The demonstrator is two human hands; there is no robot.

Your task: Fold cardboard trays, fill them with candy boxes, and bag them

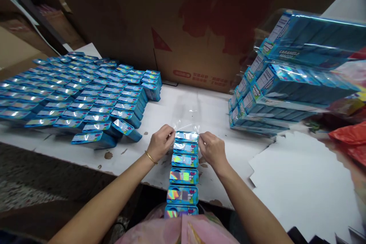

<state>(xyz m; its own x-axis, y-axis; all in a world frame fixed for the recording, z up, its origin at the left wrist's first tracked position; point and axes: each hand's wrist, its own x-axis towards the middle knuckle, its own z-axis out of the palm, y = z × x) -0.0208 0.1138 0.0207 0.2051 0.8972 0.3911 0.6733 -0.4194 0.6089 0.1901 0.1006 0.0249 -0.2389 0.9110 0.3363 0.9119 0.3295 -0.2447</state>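
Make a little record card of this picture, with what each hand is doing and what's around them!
Left hand: pinches clear plastic film at the far end of a row of blue boxes
Right hand: pinches the same film from the other side
Left wrist: gold bangle
Left of the row: many blue boxes laid out in lines on a white table
Right of the row: shrink-wrapped stacks of blue boxes
Behind: large cardboard box
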